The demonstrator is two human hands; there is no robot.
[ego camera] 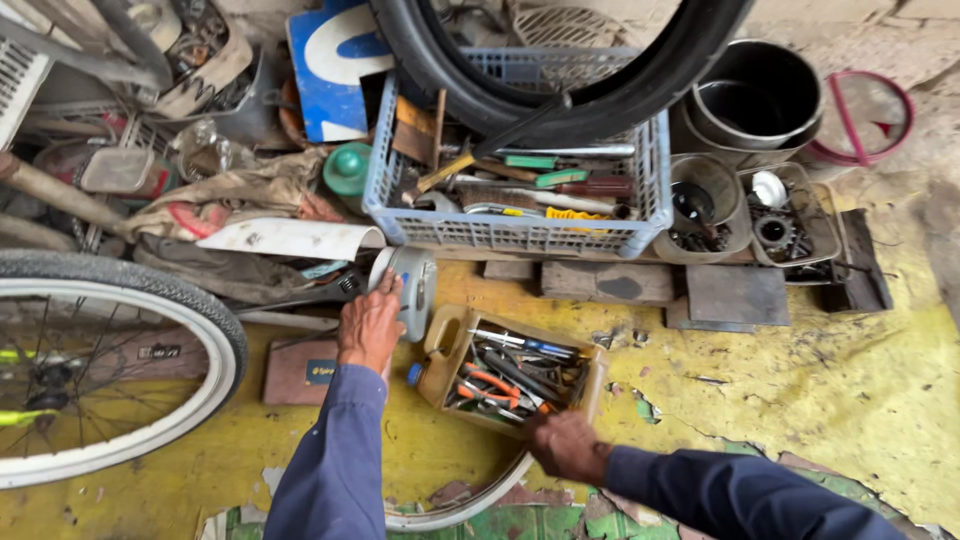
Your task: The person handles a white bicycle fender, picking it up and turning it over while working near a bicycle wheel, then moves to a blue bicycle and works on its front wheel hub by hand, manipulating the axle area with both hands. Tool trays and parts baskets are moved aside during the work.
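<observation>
The left hand [370, 325] lies palm down on a grey rounded canister [405, 285] that rests on the yellow floor [800, 390] just below the front left corner of the blue plastic crate [520, 232]; the fingers curl over the canister's side, gripping it, and its long axis runs roughly up and down the view, top end toward the crate. The right hand [565, 445] reaches into the near right corner of one cut-open tan jug [450, 345] that serves as a tool tray; its fingers are closed among the tools, though exactly which one they pinch I cannot tell. The jug lies on its side, its long axis slanting from upper left to lower right, with a blue cap [414, 374] at the left end. Inside are several pliers and cutters [490, 385] with orange and dark handles, mostly lying along that same slant. The crate holds screwdrivers, among them two with green handles [545, 170], and one yellow-handled tool [575, 214]. One bicycle wheel [120, 360] stands at the left edge of the floor, and one black tyre [600, 95] arches over the crate. A blue sign with a white curved shape [330, 65] leans behind the crate's left side. Two stacked dark metal pots [755, 95] sit right of the crate.
</observation>
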